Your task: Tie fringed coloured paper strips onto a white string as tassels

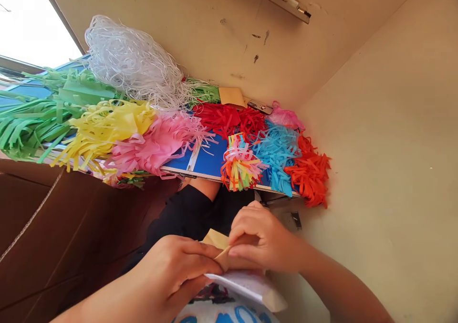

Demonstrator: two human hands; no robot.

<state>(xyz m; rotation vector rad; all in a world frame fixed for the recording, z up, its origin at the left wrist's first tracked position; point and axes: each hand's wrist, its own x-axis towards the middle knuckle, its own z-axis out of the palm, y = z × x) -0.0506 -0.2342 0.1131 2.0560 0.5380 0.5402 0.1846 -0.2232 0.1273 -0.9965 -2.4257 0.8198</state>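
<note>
Close to my body, a folded piece of tan paper (216,238) is pinched between both hands. My left hand (179,261) is closed on its left edge, thumb below and fingers above. On the other side my right hand (263,234) grips the paper between thumb and curled fingers. Part of the tan paper is hidden behind the fingers. A white, flap-like sheet (246,285) sticks out beneath the hands over my shirt; whether it joins the tan paper I cannot tell.
Ahead stands a blue table (209,161) bearing green (39,118), yellow (110,127), pink (161,141), red (229,118), light blue (277,153) and orange-red fringed paper (309,170). A multicoloured tassel bunch (241,163), white string heap (132,60) and phone (260,107) lie there too. Walls rise behind and right.
</note>
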